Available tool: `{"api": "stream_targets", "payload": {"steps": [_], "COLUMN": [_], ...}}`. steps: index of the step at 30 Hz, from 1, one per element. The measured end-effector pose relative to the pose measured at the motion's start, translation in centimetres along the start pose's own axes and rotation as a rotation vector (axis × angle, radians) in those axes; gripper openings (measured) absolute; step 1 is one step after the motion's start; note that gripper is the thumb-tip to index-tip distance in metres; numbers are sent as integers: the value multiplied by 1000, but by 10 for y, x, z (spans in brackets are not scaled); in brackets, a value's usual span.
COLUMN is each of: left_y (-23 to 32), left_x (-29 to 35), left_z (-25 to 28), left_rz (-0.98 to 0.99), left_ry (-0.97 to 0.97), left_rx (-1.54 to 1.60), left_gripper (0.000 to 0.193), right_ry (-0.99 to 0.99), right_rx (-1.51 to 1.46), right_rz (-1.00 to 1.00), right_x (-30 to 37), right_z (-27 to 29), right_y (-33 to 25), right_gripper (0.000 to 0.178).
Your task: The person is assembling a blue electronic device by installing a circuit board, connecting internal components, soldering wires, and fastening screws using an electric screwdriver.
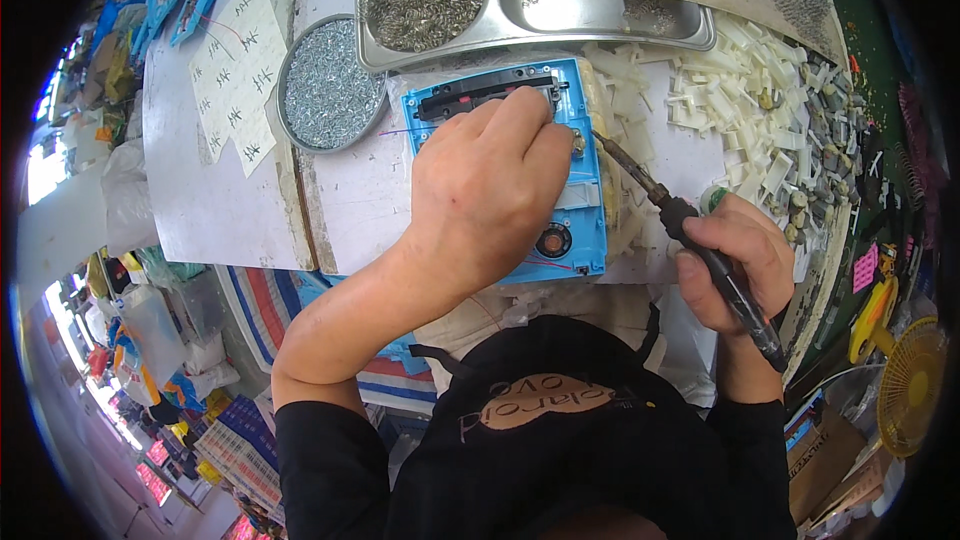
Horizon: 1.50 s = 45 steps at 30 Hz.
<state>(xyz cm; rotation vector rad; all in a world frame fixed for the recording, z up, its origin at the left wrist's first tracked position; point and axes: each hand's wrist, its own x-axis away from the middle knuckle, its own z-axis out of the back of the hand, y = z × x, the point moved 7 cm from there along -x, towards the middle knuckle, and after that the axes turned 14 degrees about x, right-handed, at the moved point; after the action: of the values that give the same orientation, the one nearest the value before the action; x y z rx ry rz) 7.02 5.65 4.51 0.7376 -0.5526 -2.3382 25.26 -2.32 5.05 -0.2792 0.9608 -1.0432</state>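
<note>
A blue plastic housing [588,225] lies in front of me, with a long black part [470,95] along its far side and a small round speaker [553,239] near its near right corner. My left hand [490,185] is over the housing, its fingers curled down into it; the fingertips and anything between them are hidden. In my right hand [738,258] is a soldering iron [712,258] with a black handle, held at a slant. Its metal tip points up and left, at the housing's right edge beside a small brass-coloured part [578,143]. Whether the tip touches anything I cannot tell.
A round tub of small screws [333,85] stands left of the housing. Behind is a metal tray [505,35] holding springs. White plastic pieces [745,105] are heaped at the right. A marked paper sheet [235,75] lies far left; a yellow fan [908,385] stands lower right.
</note>
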Motion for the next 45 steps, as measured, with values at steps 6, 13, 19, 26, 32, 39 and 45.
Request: {"api": "stream_targets", "payload": {"steps": [6,13,19,26,32,39,45], "left_y": [0,-11,-55,-44,-33,-50,-49], "left_x": [0,8,52,50,34,44,43], "left_z": [1,36,63,69,43,38,36], "left_rz": [-8,51,323,229,107,339,315], "left_ry": [4,146,9,49,342,399,338], "left_rx": [-9,36,-106,-108,230,542,589], "left_gripper": [20,27,22,10,10,11,11], "right_ry": [-2,-5,1,34,-4,59,-53], "right_rx": [9,41,46,38,26,-113,-162], "right_rz": [-9,-27,-109,-80,-81,-198,-260], "right_x": [-1,-2,4,0,-10,-20,-50], "right_z": [3,7,9,8,3,-22,-52], "right_y": [0,-1,3,-6,-15,-10,-23], "right_gripper": [29,26,26,27,29,38,48]}}
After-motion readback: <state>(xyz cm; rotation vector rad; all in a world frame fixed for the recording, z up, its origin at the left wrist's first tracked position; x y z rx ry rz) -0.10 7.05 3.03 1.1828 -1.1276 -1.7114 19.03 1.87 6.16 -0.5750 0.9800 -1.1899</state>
